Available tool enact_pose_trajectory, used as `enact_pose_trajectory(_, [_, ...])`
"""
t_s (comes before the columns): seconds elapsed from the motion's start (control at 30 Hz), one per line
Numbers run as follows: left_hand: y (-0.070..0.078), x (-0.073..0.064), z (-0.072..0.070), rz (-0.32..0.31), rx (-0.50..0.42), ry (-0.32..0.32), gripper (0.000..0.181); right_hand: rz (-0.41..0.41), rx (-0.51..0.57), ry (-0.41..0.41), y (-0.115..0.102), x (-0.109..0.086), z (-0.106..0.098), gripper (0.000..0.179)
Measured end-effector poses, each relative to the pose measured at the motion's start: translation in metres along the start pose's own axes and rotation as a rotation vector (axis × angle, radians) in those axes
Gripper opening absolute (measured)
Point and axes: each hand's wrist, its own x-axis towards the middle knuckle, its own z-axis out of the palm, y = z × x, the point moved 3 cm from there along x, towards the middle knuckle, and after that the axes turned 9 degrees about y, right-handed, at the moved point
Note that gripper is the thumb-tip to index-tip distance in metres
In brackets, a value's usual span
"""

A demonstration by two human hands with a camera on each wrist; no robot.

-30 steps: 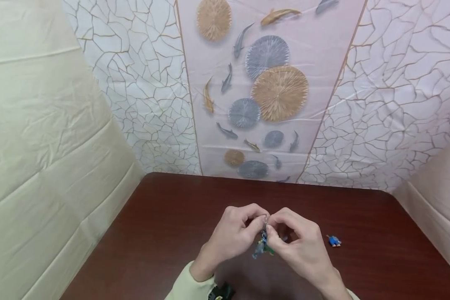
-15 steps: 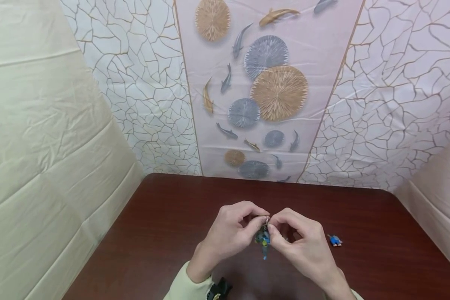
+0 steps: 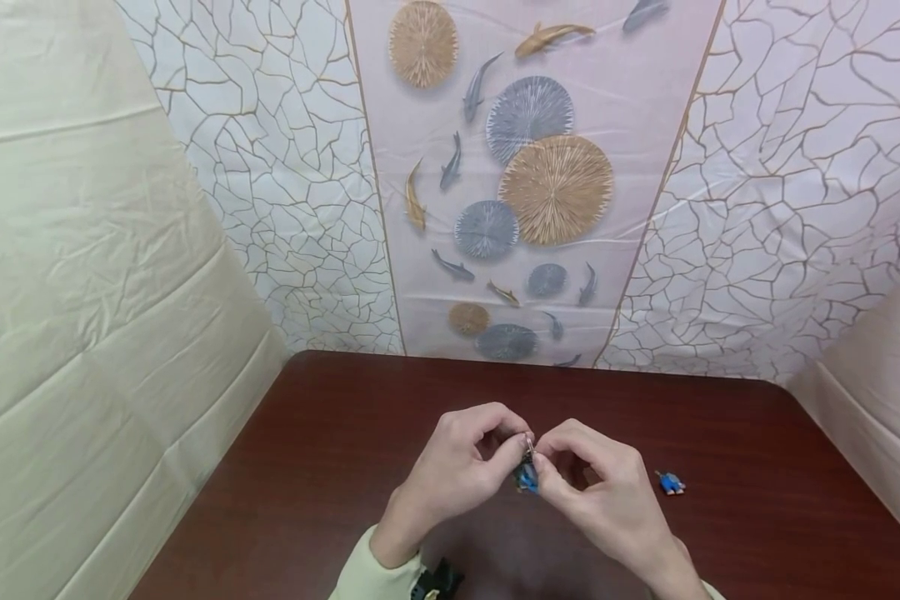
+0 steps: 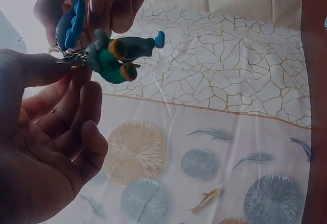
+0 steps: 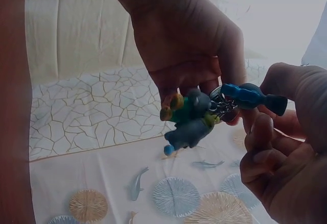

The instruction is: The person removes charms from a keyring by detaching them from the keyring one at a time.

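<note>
Metal key ring (image 3: 529, 446) is pinched by both left hand (image 3: 461, 458) and right hand (image 3: 607, 483), equally near; its small figurines (image 3: 527, 479) hang just below the fingertips.

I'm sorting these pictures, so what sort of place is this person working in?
Probably a tabletop work spot screened off with fabric: a dark reddish-brown table, a fish-patterned backdrop hanging behind it, and cream sheeting along its left side.
</note>
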Motion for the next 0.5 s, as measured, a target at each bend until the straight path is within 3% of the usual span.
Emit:
enact_pose_trajectory(0.2, [0.004, 0.001, -0.003, 0.063, 0.039, -0.002, 0.011, 0.003, -0.002, -0.002, 0.001, 0.001, -0.002, 0.036])
enact_pose_trajectory(0.43, [0.012, 0.003, -0.005, 0.266, 0.222, 0.046, 0.012, 0.004, -0.003, -0.006, 0.001, 0.001, -0.002, 0.035])
enact_pose_trajectory(0.5, [0.014, 0.002, -0.005, 0.299, 0.273, 0.063, 0.011, 0.006, 0.001, -0.008, 0.002, 0.001, -0.003, 0.035])
